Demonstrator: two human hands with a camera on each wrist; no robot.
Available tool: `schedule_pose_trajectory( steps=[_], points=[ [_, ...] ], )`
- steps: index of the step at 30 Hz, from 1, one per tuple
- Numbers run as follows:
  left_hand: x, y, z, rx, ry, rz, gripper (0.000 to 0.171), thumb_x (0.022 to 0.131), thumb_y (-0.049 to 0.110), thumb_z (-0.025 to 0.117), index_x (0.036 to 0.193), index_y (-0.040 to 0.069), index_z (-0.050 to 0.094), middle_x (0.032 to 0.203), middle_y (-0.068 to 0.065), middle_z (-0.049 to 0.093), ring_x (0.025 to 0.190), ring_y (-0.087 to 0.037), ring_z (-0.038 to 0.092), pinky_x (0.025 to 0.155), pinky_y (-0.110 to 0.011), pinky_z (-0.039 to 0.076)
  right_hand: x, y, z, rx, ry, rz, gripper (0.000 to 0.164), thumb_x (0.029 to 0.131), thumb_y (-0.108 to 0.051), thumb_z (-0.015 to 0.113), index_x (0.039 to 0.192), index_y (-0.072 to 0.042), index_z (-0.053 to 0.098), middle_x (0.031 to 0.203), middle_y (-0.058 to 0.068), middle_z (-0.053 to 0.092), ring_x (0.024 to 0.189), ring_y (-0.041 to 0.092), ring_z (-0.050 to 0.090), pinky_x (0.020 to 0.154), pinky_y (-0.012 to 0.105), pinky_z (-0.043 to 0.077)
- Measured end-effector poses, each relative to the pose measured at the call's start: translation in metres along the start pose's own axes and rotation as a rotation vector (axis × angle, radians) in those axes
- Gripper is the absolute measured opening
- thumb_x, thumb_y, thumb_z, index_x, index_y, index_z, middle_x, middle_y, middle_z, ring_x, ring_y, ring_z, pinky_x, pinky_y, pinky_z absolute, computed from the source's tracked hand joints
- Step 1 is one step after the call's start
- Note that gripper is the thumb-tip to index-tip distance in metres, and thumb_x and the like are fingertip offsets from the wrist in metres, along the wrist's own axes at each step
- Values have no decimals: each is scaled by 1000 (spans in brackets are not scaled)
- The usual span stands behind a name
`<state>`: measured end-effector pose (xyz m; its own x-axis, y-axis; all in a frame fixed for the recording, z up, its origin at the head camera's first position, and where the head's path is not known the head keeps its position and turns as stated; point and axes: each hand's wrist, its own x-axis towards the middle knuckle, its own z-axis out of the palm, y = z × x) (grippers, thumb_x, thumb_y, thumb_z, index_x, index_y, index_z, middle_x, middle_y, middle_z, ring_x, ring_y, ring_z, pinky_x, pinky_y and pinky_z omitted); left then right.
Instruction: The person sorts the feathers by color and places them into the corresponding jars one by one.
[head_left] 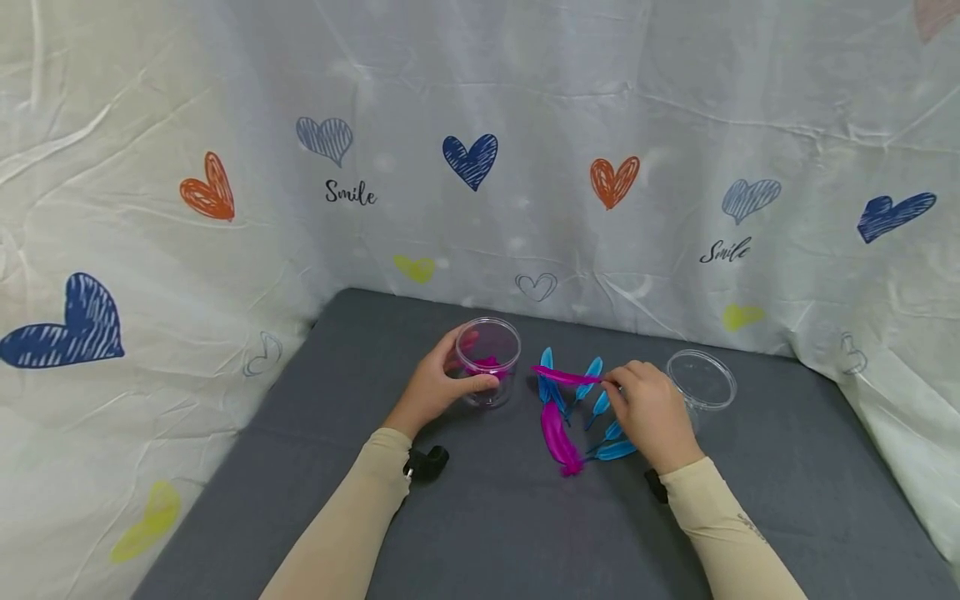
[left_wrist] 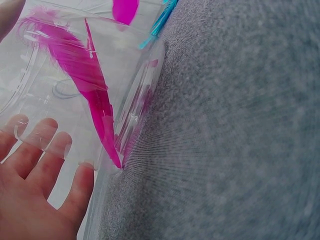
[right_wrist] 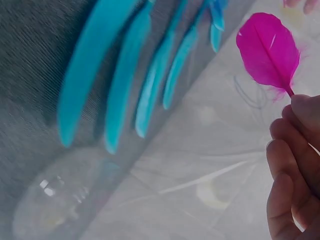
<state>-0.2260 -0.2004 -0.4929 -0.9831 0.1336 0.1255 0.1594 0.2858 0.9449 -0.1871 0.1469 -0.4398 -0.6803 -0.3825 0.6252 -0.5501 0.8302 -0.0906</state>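
Note:
My left hand [head_left: 438,385] grips a clear plastic jar [head_left: 499,392] around its side, thumb at the front. A magenta feather [left_wrist: 82,75] stands inside the jar, its quill end down at the bottom. Between thumb and forefinger, my right hand [head_left: 651,410] pinches another magenta feather [right_wrist: 270,47] by its quill, holding it above the cloth to the right of the jar. Below that feather lie several blue feathers [head_left: 615,450] in a loose arc, along with one more magenta feather [head_left: 557,433].
A second clear jar [head_left: 701,379] stands just beyond my right hand. Dark grey cloth [head_left: 480,533] covers the table. Behind it hangs a white curtain [head_left: 547,108] printed with hearts, meeting the table's back edge.

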Motion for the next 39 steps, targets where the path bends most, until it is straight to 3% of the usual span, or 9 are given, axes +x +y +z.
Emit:
schedule_pose_trajectory(
  steps=[9, 16, 22, 30, 39],
  points=[
    [1, 1, 0, -3, -3, 1, 102, 79, 55, 95, 165, 35, 42, 165, -2, 54, 144, -37, 58, 119, -60, 49, 32, 0, -23, 23, 33, -46, 8, 93, -8, 85, 97, -3, 80, 88, 9, 72, 78, 27, 66, 66, 41, 59],
    [0, 0, 0, -5, 1, 2, 102, 78, 55, 95, 164, 37, 43, 163, 4, 55, 145, -34, 57, 119, -59, 48, 53, -11, -36, 46, 55, -72, 8, 95, -10, 83, 97, -4, 79, 89, 9, 72, 78, 27, 65, 68, 41, 58],
    [2, -2, -1, -10, 3, -2, 100, 79, 54, 96, 163, 40, 43, 163, 1, 55, 142, -33, 59, 118, -60, 49, 66, -22, -41, 47, 52, -114, 7, 96, -11, 83, 97, -5, 80, 89, 8, 72, 80, 27, 66, 69, 40, 58],
    [2, -3, 1, 4, 1, 4, 98, 79, 55, 95, 162, 42, 43, 161, 9, 55, 141, -29, 59, 117, -58, 51, 77, -35, -34, 50, 50, -186, 5, 94, -7, 84, 95, -5, 79, 87, 7, 73, 82, 27, 68, 74, 40, 60],
    [1, -2, 1, -6, 4, 3, 97, 80, 53, 95, 162, 42, 43, 160, 10, 57, 137, -28, 61, 116, -59, 51, 87, -52, -15, 21, -69, -213, 4, 97, -10, 81, 97, -5, 81, 89, 6, 73, 83, 24, 67, 79, 39, 60]
  ],
)
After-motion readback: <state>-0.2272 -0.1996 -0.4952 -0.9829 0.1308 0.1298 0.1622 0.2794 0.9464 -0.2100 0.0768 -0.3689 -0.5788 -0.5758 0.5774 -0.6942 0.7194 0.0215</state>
